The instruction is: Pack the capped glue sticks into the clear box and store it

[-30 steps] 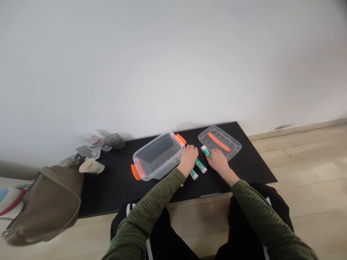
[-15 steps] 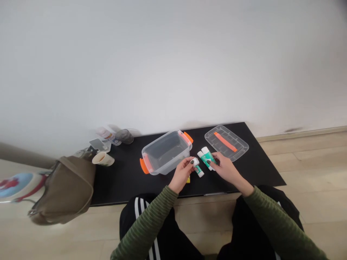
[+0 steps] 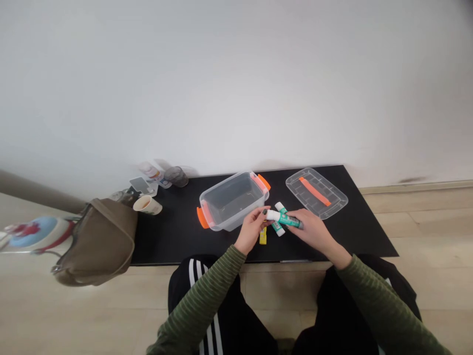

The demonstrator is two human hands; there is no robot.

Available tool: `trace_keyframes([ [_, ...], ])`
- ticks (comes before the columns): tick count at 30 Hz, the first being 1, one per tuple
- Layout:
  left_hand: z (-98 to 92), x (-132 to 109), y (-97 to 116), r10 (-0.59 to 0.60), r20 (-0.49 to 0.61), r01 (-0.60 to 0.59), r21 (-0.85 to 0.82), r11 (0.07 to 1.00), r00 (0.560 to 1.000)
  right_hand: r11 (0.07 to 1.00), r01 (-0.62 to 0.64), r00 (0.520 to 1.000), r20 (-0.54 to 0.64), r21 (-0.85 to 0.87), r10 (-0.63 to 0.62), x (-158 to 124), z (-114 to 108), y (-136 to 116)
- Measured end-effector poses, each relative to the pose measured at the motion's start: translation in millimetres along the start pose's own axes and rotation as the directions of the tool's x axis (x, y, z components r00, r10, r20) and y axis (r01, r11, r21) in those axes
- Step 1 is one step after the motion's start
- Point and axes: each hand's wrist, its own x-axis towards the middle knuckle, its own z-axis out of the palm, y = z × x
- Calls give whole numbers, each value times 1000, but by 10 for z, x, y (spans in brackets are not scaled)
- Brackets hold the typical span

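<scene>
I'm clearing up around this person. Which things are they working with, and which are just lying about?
In hand: glue stick, gripped by left hand and right hand; second glue stick; clear box; lid.
Lying about: brown bag; paper cup; bottle; dark glass.

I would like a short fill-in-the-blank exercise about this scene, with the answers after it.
The left hand and the right hand together hold a green glue stick with a ____ cap.
The clear box has ____ handles.
The lid lies to the ____ of the box.
Missing words: white, orange, right.
</scene>
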Motion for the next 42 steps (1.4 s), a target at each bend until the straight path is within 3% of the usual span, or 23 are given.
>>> trace_keyframes([
  [18, -10, -28, -82, -47, -5, 47, 21, 999, 999, 995, 96, 992, -82, -41, -99, -37, -21, -43],
  [27, -25, -33, -97, -21, 15, 20, 83, 996, 1000, 972, 230, 955, -181, -41, -233, -41, -6, 46],
  [37, 8, -68, 1, 35, 76, -47, 164, 985, 997, 983, 150, 982, -130, 105, -136, -45, -13, 35],
  [42, 67, -152, 118, 225, 117, -252, 365, 896, 967, 978, 35, 998, -56, 206, -24, -14, -8, -25],
])
